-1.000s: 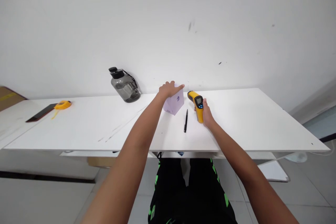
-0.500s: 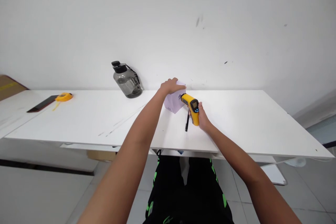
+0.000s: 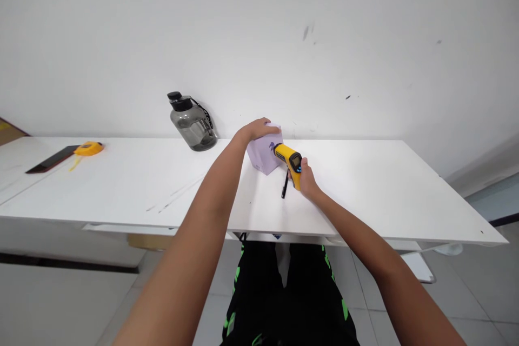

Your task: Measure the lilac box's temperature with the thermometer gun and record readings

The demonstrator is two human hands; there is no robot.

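My left hand (image 3: pixel 259 128) grips the top of a light purple box (image 3: pixel 264 154) that stands on the white table (image 3: pixel 357 189). In my right hand (image 3: pixel 307 178) is a yellow and black infrared thermometer (image 3: pixel 290 161), held by its handle with the small screen facing up. Its nose points at the box's right face, close to a dark printed mark; whether it touches I cannot tell. A black pen (image 3: pixel 285 185) lies on the table just under the thermometer, its far end hidden by my right hand.
A grey see-through water bottle (image 3: pixel 193 125) with a black lid stands near the wall, left of the box. Farther left lie a yellow tape measure (image 3: pixel 89 148) and a dark flat bar (image 3: pixel 52 160). A cardboard piece (image 3: pixel 8 132) shows at the far left.
The thermometer's nose sits slightly lower against the box face, and the printed mark shows more. The whole view has shifted a little, moving everything slightly left.
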